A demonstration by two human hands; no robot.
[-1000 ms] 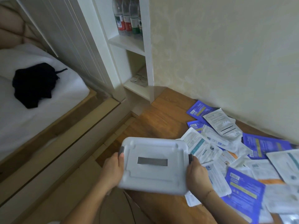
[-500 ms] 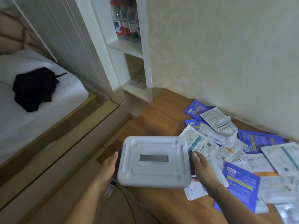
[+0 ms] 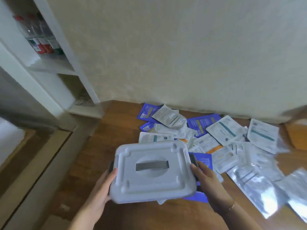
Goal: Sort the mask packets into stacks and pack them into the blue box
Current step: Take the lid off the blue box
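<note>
Box (image 3: 154,171) sits lidded between both hands over the floor (image 3: 106,146): left hand (image 3: 103,191) and right hand (image 3: 209,185) each wrap a side by the dark latches. Mask packets (image 3: 224,146) lie unsorted just beyond the right grip. I'd set it down beside them, pop both latches evenly, then lift the lid.

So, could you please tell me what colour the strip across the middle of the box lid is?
Dark grey, on the pale blue-grey lid; the strip shows best in the head view.
</note>
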